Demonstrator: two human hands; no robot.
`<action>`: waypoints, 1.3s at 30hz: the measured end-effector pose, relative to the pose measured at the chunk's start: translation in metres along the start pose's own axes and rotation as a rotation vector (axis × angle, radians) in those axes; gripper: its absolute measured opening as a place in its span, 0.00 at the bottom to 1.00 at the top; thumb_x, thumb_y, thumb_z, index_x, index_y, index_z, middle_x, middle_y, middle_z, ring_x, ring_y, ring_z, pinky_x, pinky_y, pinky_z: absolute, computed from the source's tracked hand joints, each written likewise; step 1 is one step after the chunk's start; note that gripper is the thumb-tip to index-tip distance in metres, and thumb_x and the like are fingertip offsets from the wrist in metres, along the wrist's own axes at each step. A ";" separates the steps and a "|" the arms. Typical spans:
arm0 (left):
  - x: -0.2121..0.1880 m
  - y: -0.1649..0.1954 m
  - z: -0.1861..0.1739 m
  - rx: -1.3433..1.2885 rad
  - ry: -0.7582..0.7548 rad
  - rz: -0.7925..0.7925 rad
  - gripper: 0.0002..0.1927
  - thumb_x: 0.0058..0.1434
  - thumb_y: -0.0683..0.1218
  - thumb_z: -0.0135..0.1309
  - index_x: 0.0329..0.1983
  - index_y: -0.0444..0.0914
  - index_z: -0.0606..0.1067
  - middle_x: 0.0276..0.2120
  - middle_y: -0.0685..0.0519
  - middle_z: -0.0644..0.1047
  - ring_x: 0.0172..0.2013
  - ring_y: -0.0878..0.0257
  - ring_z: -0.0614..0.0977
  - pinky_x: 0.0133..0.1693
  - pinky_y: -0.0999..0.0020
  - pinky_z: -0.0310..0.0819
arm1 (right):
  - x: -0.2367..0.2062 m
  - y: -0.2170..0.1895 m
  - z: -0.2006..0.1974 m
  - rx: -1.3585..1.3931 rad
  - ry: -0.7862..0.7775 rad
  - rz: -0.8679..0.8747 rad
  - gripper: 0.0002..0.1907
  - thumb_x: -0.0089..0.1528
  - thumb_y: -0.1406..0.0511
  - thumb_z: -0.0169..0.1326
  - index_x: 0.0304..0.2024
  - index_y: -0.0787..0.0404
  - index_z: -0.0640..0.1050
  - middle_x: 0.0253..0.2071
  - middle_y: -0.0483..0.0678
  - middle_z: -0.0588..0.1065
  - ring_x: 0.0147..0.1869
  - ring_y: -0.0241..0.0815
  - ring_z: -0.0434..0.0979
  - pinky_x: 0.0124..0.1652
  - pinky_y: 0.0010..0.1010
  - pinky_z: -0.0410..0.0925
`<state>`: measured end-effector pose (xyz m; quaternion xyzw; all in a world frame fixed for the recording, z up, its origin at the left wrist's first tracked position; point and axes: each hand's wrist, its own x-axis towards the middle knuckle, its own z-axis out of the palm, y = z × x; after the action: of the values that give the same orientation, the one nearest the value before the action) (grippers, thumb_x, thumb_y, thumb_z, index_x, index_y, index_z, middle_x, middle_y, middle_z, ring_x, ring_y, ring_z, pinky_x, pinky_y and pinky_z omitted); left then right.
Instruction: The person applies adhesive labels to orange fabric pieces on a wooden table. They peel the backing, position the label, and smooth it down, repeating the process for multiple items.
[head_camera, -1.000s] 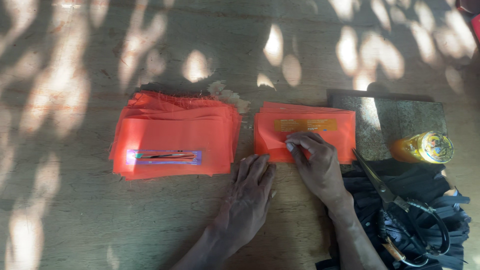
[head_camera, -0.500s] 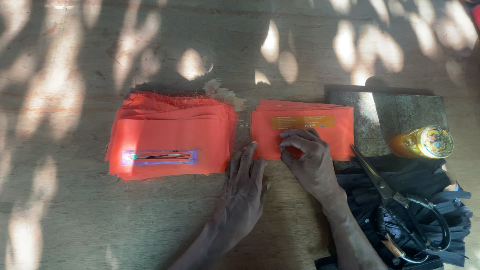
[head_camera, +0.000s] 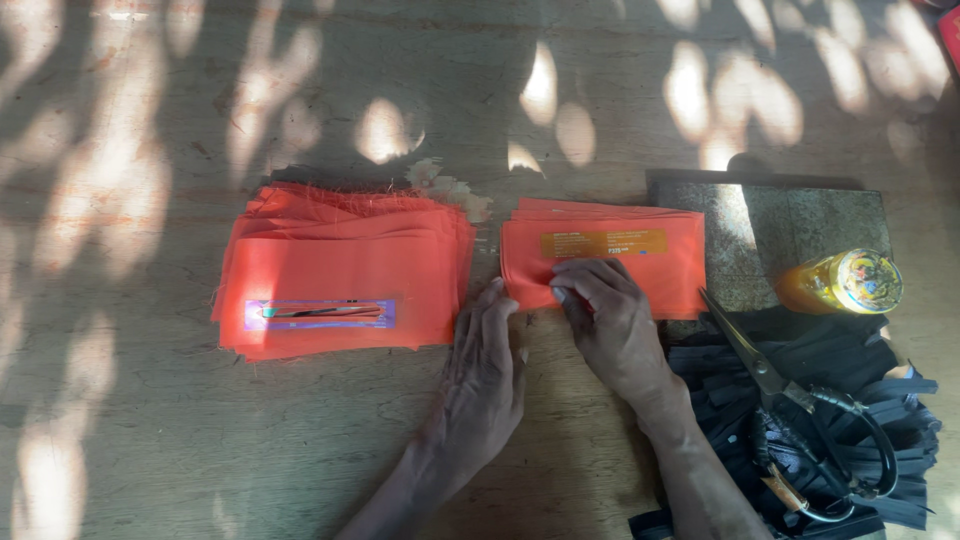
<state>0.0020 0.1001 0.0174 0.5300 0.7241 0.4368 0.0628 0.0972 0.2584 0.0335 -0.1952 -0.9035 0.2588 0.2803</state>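
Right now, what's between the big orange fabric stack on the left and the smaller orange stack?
In the head view, the left hand lies flat in the gap between the large orange stack and the small orange stack, with bare wooden table above it.

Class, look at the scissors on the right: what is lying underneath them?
The scissors rest on a heap of black strips. Their blade tip reaches toward the small orange fabric stack. Whatever lies beneath the black heap is covered and cannot be seen.
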 end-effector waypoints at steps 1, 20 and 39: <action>0.000 -0.001 0.000 -0.016 0.006 -0.025 0.29 0.60 0.32 0.52 0.64 0.29 0.57 0.64 0.28 0.63 0.65 0.35 0.68 0.66 0.46 0.62 | 0.000 0.001 0.000 0.012 0.002 0.011 0.08 0.60 0.75 0.60 0.43 0.68 0.80 0.47 0.54 0.80 0.54 0.51 0.80 0.52 0.38 0.74; 0.005 0.002 0.002 -0.017 -0.002 0.039 0.38 0.58 0.34 0.56 0.68 0.26 0.53 0.65 0.30 0.63 0.65 0.36 0.67 0.65 0.46 0.63 | 0.000 0.012 0.006 0.092 0.003 0.262 0.12 0.49 0.69 0.71 0.29 0.65 0.78 0.38 0.49 0.80 0.43 0.41 0.82 0.42 0.31 0.76; 0.031 -0.002 0.032 0.506 -0.107 0.082 0.33 0.67 0.58 0.50 0.71 0.39 0.62 0.54 0.43 0.65 0.54 0.45 0.66 0.60 0.42 0.59 | -0.020 0.000 -0.069 0.602 0.739 -0.053 0.08 0.74 0.63 0.57 0.48 0.62 0.77 0.44 0.46 0.79 0.42 0.32 0.78 0.46 0.24 0.73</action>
<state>0.0054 0.1440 0.0082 0.5802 0.7838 0.2154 -0.0515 0.1546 0.2733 0.0740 -0.1611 -0.6328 0.4152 0.6335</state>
